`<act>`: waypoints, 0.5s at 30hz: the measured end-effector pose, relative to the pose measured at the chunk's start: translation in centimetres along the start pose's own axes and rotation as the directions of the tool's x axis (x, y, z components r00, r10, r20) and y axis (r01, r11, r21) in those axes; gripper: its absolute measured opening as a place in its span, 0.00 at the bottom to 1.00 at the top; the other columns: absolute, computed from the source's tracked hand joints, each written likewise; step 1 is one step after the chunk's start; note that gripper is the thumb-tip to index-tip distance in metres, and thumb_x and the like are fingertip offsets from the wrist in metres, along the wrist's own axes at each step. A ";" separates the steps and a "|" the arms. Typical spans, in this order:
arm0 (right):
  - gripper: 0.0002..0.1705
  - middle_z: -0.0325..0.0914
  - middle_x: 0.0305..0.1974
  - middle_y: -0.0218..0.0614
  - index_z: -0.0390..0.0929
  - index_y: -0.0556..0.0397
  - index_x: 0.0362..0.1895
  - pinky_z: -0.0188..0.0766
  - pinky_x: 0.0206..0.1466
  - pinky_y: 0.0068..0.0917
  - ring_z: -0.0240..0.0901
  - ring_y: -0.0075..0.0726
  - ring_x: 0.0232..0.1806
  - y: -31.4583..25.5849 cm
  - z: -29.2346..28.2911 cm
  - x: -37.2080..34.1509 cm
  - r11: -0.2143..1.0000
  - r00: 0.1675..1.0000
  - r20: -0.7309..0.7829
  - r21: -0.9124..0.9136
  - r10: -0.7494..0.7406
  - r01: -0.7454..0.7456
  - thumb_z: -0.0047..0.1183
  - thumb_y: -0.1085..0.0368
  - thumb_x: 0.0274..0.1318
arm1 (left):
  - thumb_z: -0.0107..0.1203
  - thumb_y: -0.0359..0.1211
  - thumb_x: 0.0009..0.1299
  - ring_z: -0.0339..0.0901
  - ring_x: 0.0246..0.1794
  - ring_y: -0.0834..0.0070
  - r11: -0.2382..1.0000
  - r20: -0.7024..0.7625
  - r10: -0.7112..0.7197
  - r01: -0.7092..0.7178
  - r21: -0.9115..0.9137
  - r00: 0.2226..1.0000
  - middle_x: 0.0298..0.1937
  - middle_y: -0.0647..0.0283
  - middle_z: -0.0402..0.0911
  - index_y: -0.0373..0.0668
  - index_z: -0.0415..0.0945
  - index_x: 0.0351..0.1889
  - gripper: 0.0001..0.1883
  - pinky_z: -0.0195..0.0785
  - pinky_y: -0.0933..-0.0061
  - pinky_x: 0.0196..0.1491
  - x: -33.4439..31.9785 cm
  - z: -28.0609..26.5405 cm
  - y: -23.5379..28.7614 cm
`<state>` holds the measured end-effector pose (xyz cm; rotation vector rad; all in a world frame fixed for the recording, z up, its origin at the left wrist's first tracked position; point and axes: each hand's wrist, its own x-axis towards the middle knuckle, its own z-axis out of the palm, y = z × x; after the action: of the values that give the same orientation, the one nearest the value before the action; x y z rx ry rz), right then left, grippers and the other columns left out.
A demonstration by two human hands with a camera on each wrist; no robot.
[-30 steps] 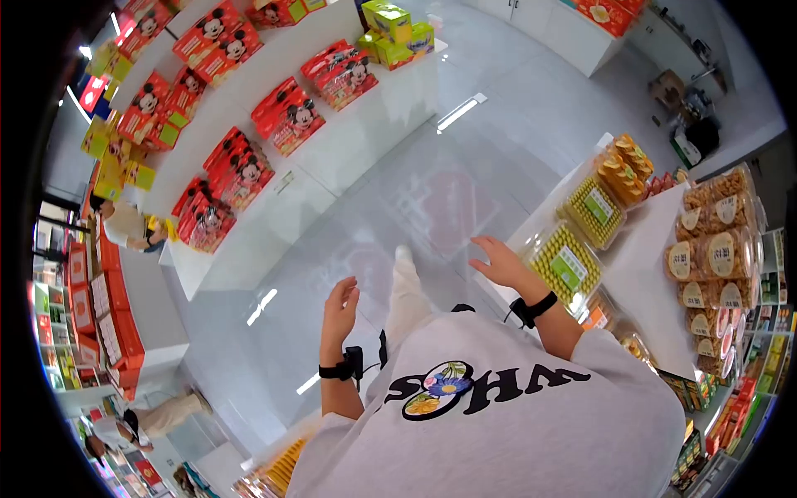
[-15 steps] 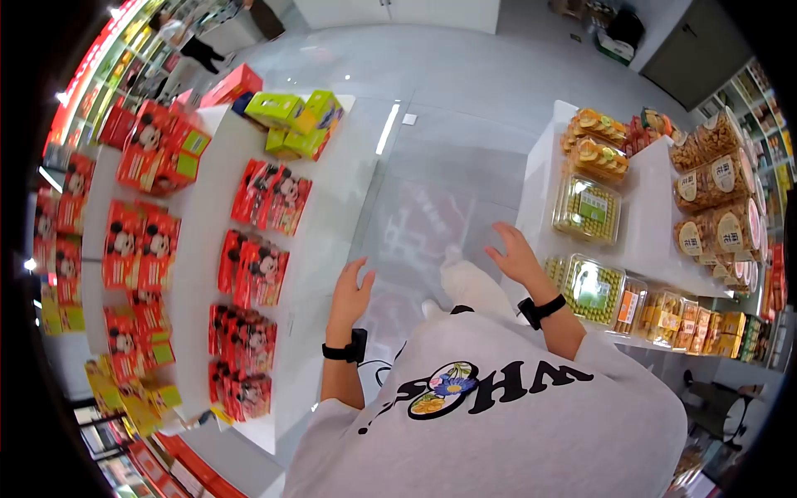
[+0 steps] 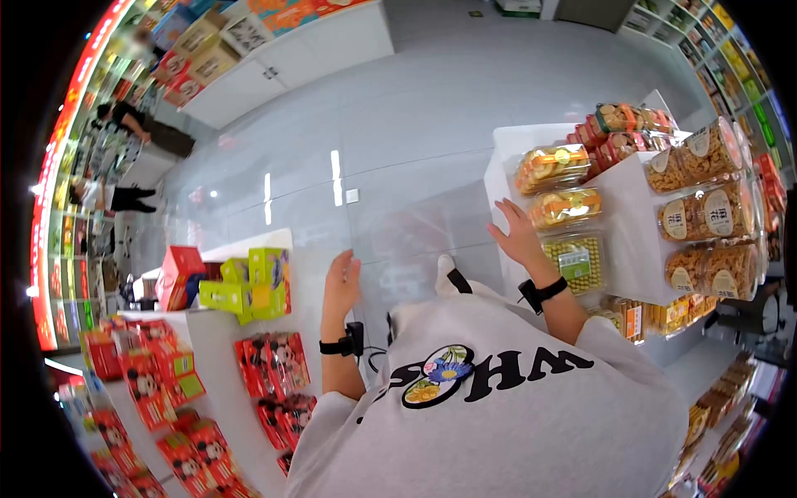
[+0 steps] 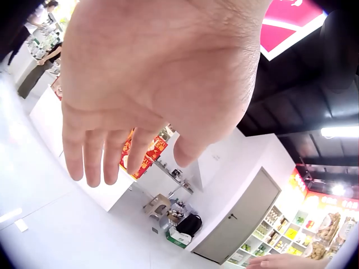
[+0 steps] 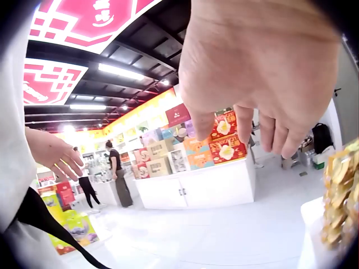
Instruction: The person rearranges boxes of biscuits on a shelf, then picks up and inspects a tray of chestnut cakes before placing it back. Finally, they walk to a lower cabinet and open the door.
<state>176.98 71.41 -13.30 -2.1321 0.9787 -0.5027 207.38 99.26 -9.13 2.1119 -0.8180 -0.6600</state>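
My left hand (image 3: 340, 286) is held out in front of the body with its fingers extended and nothing in it. The left wrist view shows its bare palm (image 4: 157, 78) with the fingers slightly spread. To its left are yellow-green boxes (image 3: 249, 282) and red cartoon-mouse bags (image 3: 274, 365) on a white stand. My right hand (image 3: 519, 236), also holding nothing, hangs with loose fingers beside the right-hand stand. Nearest to it are clear packs of round biscuits (image 3: 566, 207) and a clear tub of green balls (image 3: 574, 261). Both wrists wear black straps.
White display stands flank the walkway of grey tiled floor (image 3: 398, 149). Large clear jars of twisted snacks (image 3: 710, 212) top the right stand. Ahead, a white cabinet (image 5: 196, 185) carries gift boxes. Two people (image 3: 137, 124) are at the far left beside lit shelves.
The head view has moved forward and turned; the red bags slid to the lower left, and the gift-box cabinet appeared ahead. Both hands stay held out with nothing in them.
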 end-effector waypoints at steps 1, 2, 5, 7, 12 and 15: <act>0.34 0.60 0.68 0.54 0.66 0.54 0.64 0.56 0.70 0.43 0.55 0.57 0.70 -0.5 -1.0 1.6 0.999 0.999 0.006 0.001 0.040 -0.040 0.58 0.54 0.57 | 0.50 0.39 0.76 0.75 0.56 0.66 1.000 0.011 0.020 -0.020 -0.011 1.000 0.56 0.55 0.78 0.36 0.70 0.61 0.21 0.67 0.67 0.57 2.8 0.2 0.7; 0.34 0.60 0.68 0.54 0.66 0.54 0.65 0.57 0.70 0.43 0.55 0.57 0.70 -1.0 -1.8 3.4 0.997 0.997 0.010 0.002 0.076 -0.076 0.58 0.54 0.57 | 0.50 0.39 0.76 0.75 0.57 0.67 0.999 0.031 0.019 -0.019 -0.028 0.999 0.57 0.55 0.78 0.36 0.70 0.61 0.21 0.67 0.68 0.57 5.4 0.6 1.5; 0.35 0.60 0.68 0.54 0.65 0.54 0.65 0.57 0.70 0.43 0.55 0.58 0.70 -1.0 -3.0 8.3 0.992 0.992 -0.008 -0.005 0.122 -0.122 0.58 0.53 0.57 | 0.49 0.39 0.76 0.74 0.57 0.68 0.999 0.102 0.015 -0.010 -0.049 0.995 0.58 0.55 0.77 0.36 0.70 0.61 0.21 0.67 0.68 0.58 13.3 1.7 4.3; 0.35 0.60 0.68 0.55 0.65 0.55 0.65 0.58 0.70 0.43 0.56 0.58 0.70 -0.2 -2.8 11.4 0.990 0.990 -0.032 -0.002 0.140 -0.140 0.57 0.53 0.57 | 0.50 0.39 0.76 0.73 0.59 0.65 0.997 0.166 0.016 -0.004 -0.073 0.986 0.59 0.54 0.76 0.36 0.70 0.61 0.21 0.67 0.66 0.59 18.7 2.9 5.3; 0.35 0.65 0.64 0.57 0.66 0.58 0.64 0.60 0.68 0.43 0.59 0.59 0.67 2.8 -1.0 21.3 0.972 0.965 -0.117 0.061 0.233 -0.227 0.57 0.53 0.57 | 0.51 0.38 0.75 0.74 0.58 0.65 0.998 0.263 0.062 -0.050 -0.049 0.963 0.58 0.54 0.76 0.37 0.71 0.60 0.20 0.67 0.66 0.58 33.2 4.5 8.0; 0.35 0.66 0.63 0.55 0.66 0.59 0.63 0.60 0.68 0.42 0.60 0.58 0.66 4.2 -0.9 29.0 0.959 0.948 -0.166 0.129 0.272 -0.252 0.58 0.53 0.56 | 0.52 0.38 0.75 0.75 0.56 0.65 0.994 0.295 0.111 -0.102 -0.045 0.949 0.56 0.54 0.78 0.37 0.72 0.60 0.20 0.68 0.66 0.57 43.5 5.2 9.8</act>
<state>192.82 46.75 -14.49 -1.8493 1.2883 -0.6100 229.37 60.28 -12.28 1.9522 -1.0723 -0.9401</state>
